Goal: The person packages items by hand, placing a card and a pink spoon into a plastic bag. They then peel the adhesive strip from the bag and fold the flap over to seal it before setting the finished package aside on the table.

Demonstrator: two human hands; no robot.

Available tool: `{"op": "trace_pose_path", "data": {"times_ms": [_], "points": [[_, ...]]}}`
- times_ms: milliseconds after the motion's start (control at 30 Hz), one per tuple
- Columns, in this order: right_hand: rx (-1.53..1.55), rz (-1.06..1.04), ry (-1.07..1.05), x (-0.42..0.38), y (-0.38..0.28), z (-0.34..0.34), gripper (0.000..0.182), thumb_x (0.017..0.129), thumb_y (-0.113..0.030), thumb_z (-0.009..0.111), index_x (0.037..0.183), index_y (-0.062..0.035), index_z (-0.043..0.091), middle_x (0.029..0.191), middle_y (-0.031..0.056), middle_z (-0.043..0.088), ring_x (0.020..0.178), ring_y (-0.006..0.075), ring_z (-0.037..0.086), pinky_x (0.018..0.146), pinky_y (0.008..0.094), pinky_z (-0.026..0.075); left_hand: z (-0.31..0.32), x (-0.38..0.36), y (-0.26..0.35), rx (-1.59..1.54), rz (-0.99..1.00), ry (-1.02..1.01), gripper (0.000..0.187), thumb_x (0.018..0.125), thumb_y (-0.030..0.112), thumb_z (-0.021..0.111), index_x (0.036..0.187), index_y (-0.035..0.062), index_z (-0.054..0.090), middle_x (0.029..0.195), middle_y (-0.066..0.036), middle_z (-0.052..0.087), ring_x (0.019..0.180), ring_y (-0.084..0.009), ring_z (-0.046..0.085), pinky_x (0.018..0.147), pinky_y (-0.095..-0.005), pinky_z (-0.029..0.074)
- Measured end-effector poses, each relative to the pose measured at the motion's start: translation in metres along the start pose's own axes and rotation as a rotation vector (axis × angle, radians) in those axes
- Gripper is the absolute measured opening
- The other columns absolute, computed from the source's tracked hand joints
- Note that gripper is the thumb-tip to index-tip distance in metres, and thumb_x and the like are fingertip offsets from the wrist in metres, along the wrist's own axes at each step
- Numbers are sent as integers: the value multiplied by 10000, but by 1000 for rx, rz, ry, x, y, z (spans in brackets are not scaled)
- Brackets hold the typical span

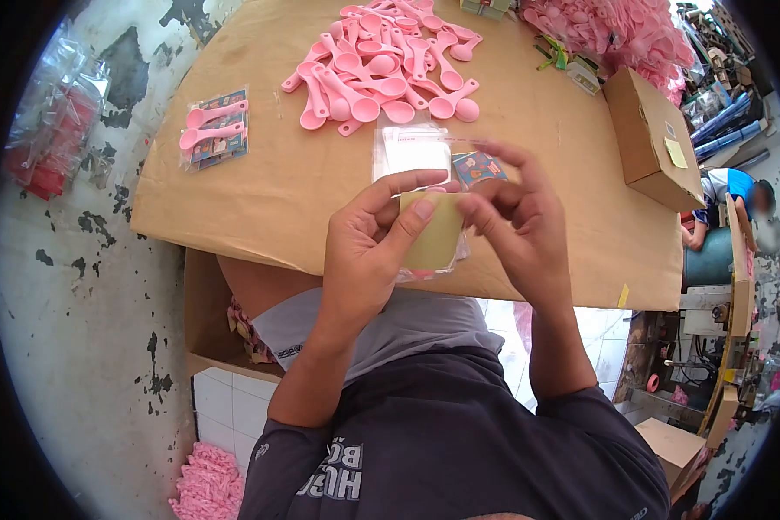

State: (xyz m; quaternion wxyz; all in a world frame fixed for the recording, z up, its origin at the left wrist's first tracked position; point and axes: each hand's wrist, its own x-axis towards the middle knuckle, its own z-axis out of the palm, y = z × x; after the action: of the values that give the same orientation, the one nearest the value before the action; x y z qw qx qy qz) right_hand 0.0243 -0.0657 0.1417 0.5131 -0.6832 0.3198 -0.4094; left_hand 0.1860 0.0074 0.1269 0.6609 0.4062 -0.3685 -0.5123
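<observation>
My left hand (377, 232) pinches a greenish-yellow card (431, 232) at its upper left, thumb on its face. Clear plastic with a bit of pink shows at the card's lower edge. At the card's upper right is my right hand (520, 221), its thumb and fingers bent near the corner; whether they grip it is unclear. Just beyond the hands lie a stack of clear bags (412, 152) and a dark printed card (479, 168). A large pile of pink spoons (381, 65) is farther back on the brown table (277, 199).
Two pink spoons (212, 124) lie on printed packets at the left. A cardboard box (654, 139) stands at the right edge, near bagged pink spoons (611, 30). Another person (728, 195) is at the far right. Pink items (208, 485) are heaped on the floor.
</observation>
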Motion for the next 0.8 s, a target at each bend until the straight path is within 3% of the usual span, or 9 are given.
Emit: {"op": "trace_pose_path", "data": {"times_ms": [100,167,200,300,367,433,533,767,800], "points": [[-172,-212,196,4,-4,-3,420,902,-39,739,1293,-35,587,979,85,702,866,147,658,763,281,516,6,-7,16,48,-76,28,421,1028,134,618,1428,33,534,1038,-109,761,818,-83,692,652,-217,563],[-565,-596,256,10,-7,-8,324,851,-12,762,1162,-42,675,1115,136,669,978,228,647,805,326,524,13,-8,10,97,-9,48,445,1024,115,617,1453,53,518,980,-88,758,775,-60,662,628,-208,528],[-624,-627,270,12,-11,-5,270,795,-5,783,1054,-54,726,1187,137,646,1065,297,611,870,386,514,15,-8,6,143,51,77,473,1020,96,616,1478,74,503,922,-66,755,733,-37,632,605,-199,493],[-714,-686,257,16,-12,3,283,773,-22,791,1047,-70,738,1221,104,651,1104,312,589,911,418,496,13,-11,-2,216,95,31,530,1007,55,609,1516,109,475,774,-1,680,654,-7,529,581,-194,426],[-717,-705,276,19,-8,5,281,763,-35,791,1037,-72,745,1238,87,656,1122,322,576,928,430,487,11,-12,-3,287,103,-28,549,1011,23,605,1525,33,416,813,-15,676,661,-16,562,578,-180,418],[-776,-724,298,19,-7,6,261,767,-30,782,1022,-70,750,1231,87,663,1120,318,576,926,423,486,14,-13,-2,347,47,6,580,972,39,624,1527,126,477,617,57,446,587,-17,330,540,-202,280],[-797,-723,317,19,-7,3,261,761,-19,776,1016,-67,752,1217,87,670,1112,315,579,916,415,490,14,-12,-2,350,38,-6,592,959,41,634,1524,126,481,605,56,417,588,-24,293,546,-207,248],[-739,-714,310,22,-1,-2,237,751,9,760,979,-50,733,1152,80,694,1091,312,597,890,395,500,16,-12,2,398,18,-52,584,966,49,626,1526,114,472,623,50,476,605,-20,362,571,-202,283],[-707,-697,295,22,-2,-3,223,770,16,741,982,-44,716,1135,92,696,1070,310,615,895,393,504,15,-12,-1,373,44,-83,570,986,62,625,1528,74,447,697,9,590,554,-8,388,507,-196,287]]}}
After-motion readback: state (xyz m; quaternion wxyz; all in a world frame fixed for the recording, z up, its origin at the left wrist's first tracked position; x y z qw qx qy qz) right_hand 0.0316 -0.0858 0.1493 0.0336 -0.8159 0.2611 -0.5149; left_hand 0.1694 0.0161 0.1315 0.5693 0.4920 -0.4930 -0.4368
